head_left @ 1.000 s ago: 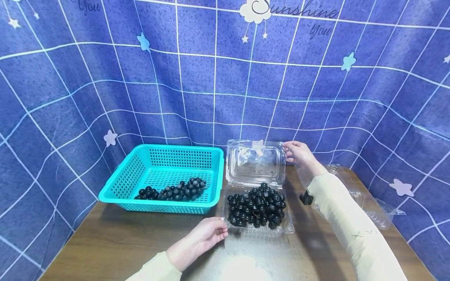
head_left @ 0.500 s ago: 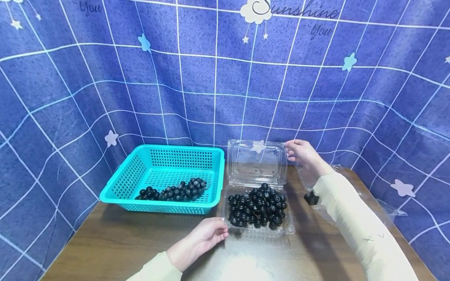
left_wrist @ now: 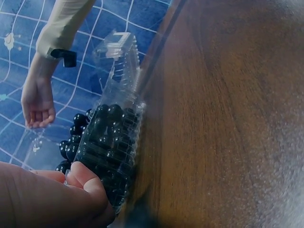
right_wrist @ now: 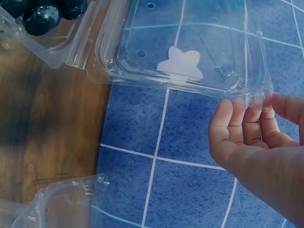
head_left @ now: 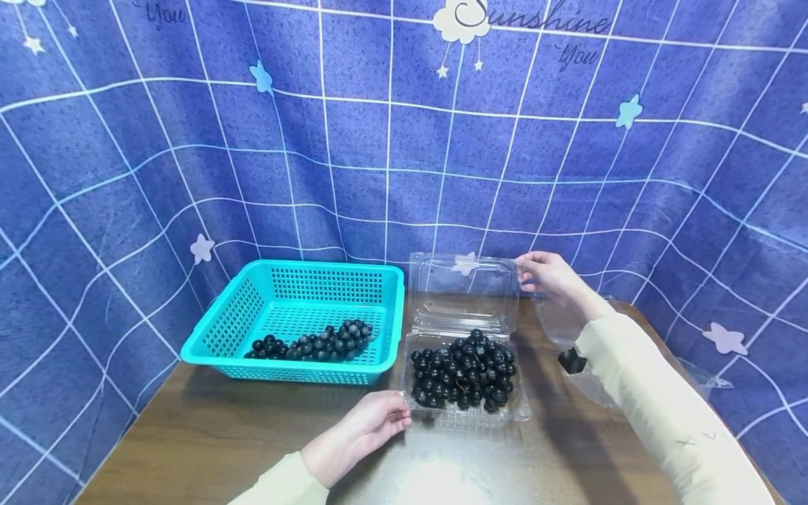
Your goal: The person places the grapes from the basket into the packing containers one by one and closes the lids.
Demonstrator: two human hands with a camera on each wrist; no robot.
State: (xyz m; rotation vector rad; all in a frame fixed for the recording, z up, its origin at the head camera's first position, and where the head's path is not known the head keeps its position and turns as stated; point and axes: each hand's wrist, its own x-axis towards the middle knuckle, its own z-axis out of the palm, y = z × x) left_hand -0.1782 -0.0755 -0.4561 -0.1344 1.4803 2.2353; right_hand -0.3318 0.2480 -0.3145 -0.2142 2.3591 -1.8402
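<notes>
A clear plastic clamshell box (head_left: 519,403) stands on the table, filled with dark grapes (head_left: 463,368). Its lid (head_left: 463,298) is raised upright at the back, above the hinge. My left hand (head_left: 372,424) pinches the box's front left corner between thumb and fingers. The far right corner of the lid is pinched by my right hand (head_left: 550,279); in the right wrist view, thumb and fingertips (right_wrist: 223,111) meet at that corner. From the left wrist, grapes (left_wrist: 109,133) show through the box's wall.
Left of the box, a turquoise basket (head_left: 290,372) holds more dark grapes (head_left: 331,344). Further clear plastic containers (head_left: 558,322) lie at the right, partly behind my right sleeve (head_left: 669,407). A blue checked curtain (head_left: 404,140) hangs behind the wooden table (head_left: 208,435).
My right hand and forearm have shifted slightly right, and the lid's upper right corner has moved with them. The left hand keeps its hold at the front corner.
</notes>
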